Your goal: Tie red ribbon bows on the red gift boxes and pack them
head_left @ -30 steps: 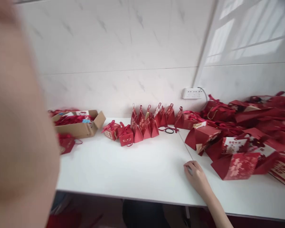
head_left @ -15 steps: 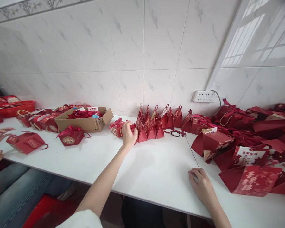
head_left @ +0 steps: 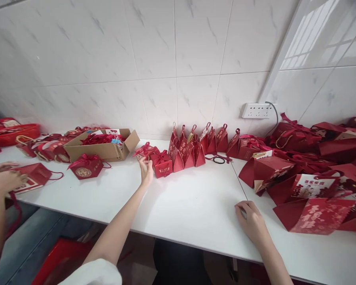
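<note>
My left hand [head_left: 146, 172] is at the near side of a red gift box with a ribbon bow [head_left: 146, 150], its fingertips against or just before the box's front corner. Thumb and index finger are apart. Right beside that hand stands another bow-tied red gift box [head_left: 163, 165]. It adjoins a cluster of pointed red gift boxes with loops on top [head_left: 185, 154]. My right hand [head_left: 251, 221] rests on the white table, fingers curled inward; whether anything is inside them is hidden.
On the left, a co-worker's hands [head_left: 6, 180] hold a red box [head_left: 35, 176]. A cardboard box of ribbons [head_left: 97, 152] and a bow-tied box [head_left: 86, 166] stand nearby. Red boxes [head_left: 317, 213] pile up at right. A black ring [head_left: 218, 160] lies near the wall.
My left hand has moved left and down from the bow-tied box beside the cluster, uncovering it. My right hand stays put. The co-worker's hands have taken hold of the left box and turned it.
</note>
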Demonstrator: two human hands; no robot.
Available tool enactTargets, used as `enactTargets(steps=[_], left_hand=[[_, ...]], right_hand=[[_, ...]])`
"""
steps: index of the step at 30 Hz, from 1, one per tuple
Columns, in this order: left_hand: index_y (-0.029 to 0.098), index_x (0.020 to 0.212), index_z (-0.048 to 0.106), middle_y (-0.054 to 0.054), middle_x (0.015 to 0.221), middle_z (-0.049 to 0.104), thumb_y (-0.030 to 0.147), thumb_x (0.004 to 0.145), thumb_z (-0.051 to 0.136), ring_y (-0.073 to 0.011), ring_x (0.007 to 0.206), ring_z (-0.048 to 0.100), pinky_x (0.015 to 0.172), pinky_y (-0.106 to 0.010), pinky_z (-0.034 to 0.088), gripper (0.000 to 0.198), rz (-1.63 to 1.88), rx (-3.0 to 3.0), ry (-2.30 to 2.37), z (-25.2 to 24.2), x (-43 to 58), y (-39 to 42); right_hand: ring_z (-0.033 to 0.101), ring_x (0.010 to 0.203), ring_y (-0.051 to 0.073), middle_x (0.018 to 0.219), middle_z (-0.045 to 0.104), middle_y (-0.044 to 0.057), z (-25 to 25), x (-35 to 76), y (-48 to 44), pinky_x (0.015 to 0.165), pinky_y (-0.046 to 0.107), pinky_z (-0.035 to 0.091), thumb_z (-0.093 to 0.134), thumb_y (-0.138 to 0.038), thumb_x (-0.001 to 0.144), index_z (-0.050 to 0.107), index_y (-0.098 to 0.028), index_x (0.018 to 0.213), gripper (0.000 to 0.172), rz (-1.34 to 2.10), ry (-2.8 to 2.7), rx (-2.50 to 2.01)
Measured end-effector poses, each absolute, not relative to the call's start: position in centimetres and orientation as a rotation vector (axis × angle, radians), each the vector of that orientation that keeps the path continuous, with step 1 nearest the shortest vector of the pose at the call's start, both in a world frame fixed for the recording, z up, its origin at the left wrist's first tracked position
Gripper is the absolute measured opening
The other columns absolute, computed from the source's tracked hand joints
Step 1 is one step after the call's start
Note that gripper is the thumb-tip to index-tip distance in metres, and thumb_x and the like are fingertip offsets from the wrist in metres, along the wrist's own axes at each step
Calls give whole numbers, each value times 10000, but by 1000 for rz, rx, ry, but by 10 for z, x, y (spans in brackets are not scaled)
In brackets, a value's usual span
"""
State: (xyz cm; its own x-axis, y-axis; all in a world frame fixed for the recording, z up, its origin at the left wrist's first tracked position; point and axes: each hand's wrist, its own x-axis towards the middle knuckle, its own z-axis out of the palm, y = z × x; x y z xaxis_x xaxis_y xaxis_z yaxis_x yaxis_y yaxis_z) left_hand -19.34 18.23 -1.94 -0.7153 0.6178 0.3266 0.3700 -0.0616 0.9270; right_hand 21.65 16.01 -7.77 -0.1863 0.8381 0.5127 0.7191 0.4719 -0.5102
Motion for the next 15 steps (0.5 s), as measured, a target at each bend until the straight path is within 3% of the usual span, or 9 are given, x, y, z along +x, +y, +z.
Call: enactTargets(steps=[3, 6, 8, 10, 12, 15], left_hand=[[205, 1127, 478, -106, 1199, 545, 358, 849, 473, -227, 1137, 520, 981, -376, 401, 317, 1852, 1062, 1949, -14, -198, 188], [170, 1046, 565, -99, 1167, 589, 384, 845, 514, -230, 1130, 526, 996, -431, 379, 298, 1823, 1049, 1895, -6, -203, 193], [150, 961, 605, -87, 1037, 640, 418, 841, 520, -214, 1022, 576, 945, -429, 417, 306, 1796, 1038, 1855, -1, -206, 191], [144, 831, 629, -65, 779, 653, 471, 854, 457, -202, 812, 620, 809, -388, 485, 371, 1752, 1013, 1807, 3, -209, 187], [146, 714, 626, -35, 526, 560, 524, 857, 370, -196, 576, 587, 621, -350, 499, 478, 1698, 966, 1758, 3, -210, 181], [147, 651, 609, -1, 395, 459, 546, 819, 384, -169, 409, 497, 477, -306, 442, 487, 1662, 884, 1693, 1, -206, 172]], right_hand=[[640, 687, 210, 794, 593, 86, -78, 216, 161, 631, 339, 515, 402, -325, 829, 551, -205, 720, 220, 188, -1938, -1293], [642, 671, 209, 780, 596, 85, -77, 215, 161, 620, 336, 516, 399, -324, 823, 554, -204, 710, 226, 202, -1927, -1293], [643, 670, 212, 770, 599, 86, -74, 213, 160, 619, 339, 515, 398, -325, 814, 552, -205, 701, 225, 221, -1916, -1303], [643, 672, 215, 766, 603, 86, -71, 211, 159, 614, 339, 512, 398, -332, 804, 548, -207, 693, 224, 254, -1892, -1318], [642, 671, 211, 772, 609, 86, -67, 210, 157, 614, 332, 508, 399, -341, 798, 543, -208, 695, 222, 293, -1870, -1332], [635, 669, 199, 791, 622, 85, -64, 211, 155, 630, 323, 502, 397, -355, 807, 546, -205, 725, 227, 333, -1856, -1346]])
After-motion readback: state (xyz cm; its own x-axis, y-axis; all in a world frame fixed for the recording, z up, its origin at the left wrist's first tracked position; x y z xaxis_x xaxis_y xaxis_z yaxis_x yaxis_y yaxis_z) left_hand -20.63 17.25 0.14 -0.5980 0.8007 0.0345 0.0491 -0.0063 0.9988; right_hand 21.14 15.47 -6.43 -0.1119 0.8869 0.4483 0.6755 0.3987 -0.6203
